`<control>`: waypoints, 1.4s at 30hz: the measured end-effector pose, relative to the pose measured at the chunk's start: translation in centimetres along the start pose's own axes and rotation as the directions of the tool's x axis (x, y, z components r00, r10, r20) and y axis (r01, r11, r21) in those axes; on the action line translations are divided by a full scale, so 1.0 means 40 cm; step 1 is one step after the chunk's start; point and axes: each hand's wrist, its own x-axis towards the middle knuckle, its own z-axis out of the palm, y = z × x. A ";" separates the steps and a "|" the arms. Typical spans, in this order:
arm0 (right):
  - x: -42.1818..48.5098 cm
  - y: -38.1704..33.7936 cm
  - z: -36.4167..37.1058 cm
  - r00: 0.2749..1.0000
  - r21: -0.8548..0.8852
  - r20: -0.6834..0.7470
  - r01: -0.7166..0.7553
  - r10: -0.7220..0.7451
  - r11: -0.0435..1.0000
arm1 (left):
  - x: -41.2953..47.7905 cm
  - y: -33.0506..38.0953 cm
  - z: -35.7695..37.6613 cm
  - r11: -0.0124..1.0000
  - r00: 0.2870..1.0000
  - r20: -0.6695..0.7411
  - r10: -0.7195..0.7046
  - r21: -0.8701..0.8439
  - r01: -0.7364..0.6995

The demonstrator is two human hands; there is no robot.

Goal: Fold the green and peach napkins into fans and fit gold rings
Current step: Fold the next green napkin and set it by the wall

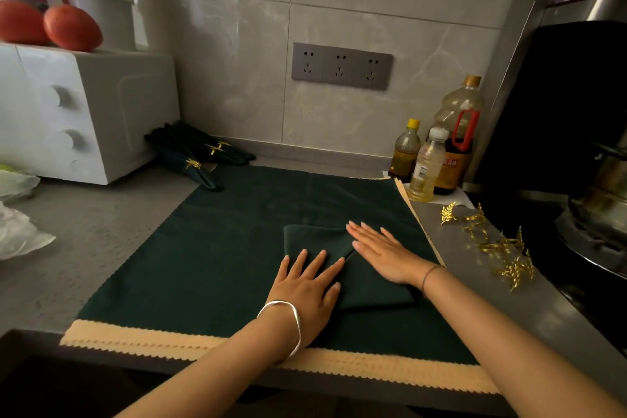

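Counter: grey worktop beneath both hands.
Spread green napkin: flat under both hands, reaching well out to their left.
Peach napkin: under the green one; its scalloped edge shows nearer than the wrists and right of the right hand.
Folded green napkin: directly under both palms.
Left hand: flat, fingers straight and spread, pressing the fold; grasps nothing.
Right hand: flat, fingers straight, pressing the fold; grasps nothing.
Ringed green napkins: well beyond the left hand.
Gold rings: loose, right of the right hand, apart from it.
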 end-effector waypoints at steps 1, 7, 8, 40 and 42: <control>0.002 0.001 -0.003 1.000 0.045 -0.028 -0.002 0.003 0.999 | 0.000 0.000 0.000 1.000 1.000 0.000 -0.002 0.002 0.002; -0.111 -0.041 -0.054 0.935 0.121 -0.329 0.177 -0.129 0.977 | 0.002 0.000 0.003 1.000 1.000 -0.005 -0.009 0.002 0.009; -0.146 -0.052 -0.063 0.937 0.044 -0.296 0.209 -0.187 0.977 | 0.004 -0.001 0.005 1.000 1.000 -0.012 -0.010 0.002 0.010; -0.099 -0.005 -0.050 0.961 0.334 -0.242 -0.047 0.134 0.941 | 0.020 -0.012 -0.028 0.982 0.993 0.112 -0.025 -0.185 0.045; -0.098 -0.010 -0.054 0.965 0.353 -0.214 -0.069 0.153 0.933 | 0.043 -0.018 -0.051 0.975 0.992 0.118 -0.037 -0.212 0.062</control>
